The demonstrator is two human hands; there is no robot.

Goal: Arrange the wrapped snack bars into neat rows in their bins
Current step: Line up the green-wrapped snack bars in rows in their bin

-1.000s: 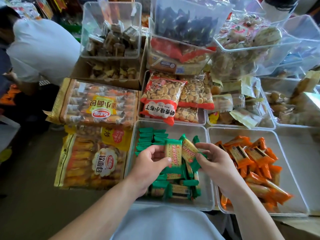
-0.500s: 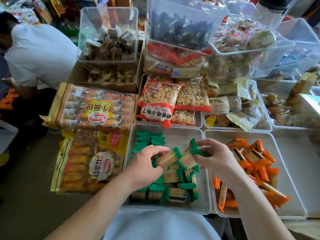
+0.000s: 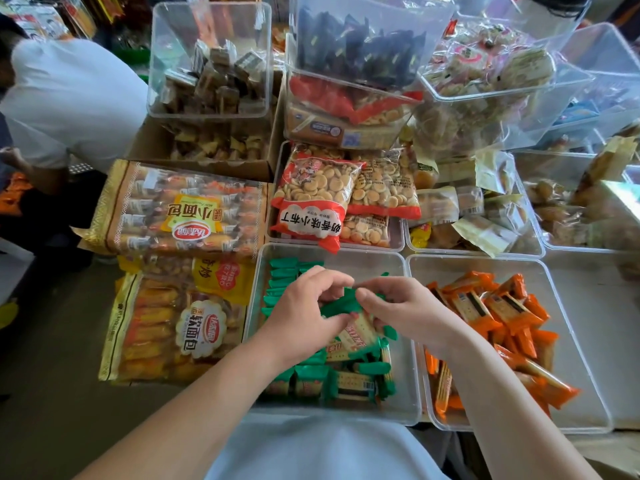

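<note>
Both hands have dropped lower since half a second back and pulled together over the green bars — now they meet mid-bin. Head view, the only one: left hand (image 3: 304, 313) and right hand (image 3: 405, 313) are each pinched on the same small bunch of green-wrapped bars (image 3: 356, 332), fingertips nearly touching. That bunch's long axis runs roughly 11 to 5 o'clock. The neat green row (image 3: 282, 282) sits at 10 o'clock from the bunch, along the clear bin (image 3: 398, 415) wall, so the left hand's nearer. Orange bars (image 3: 491, 306) lie jumbled at 3 o'clock, untouched.
</note>
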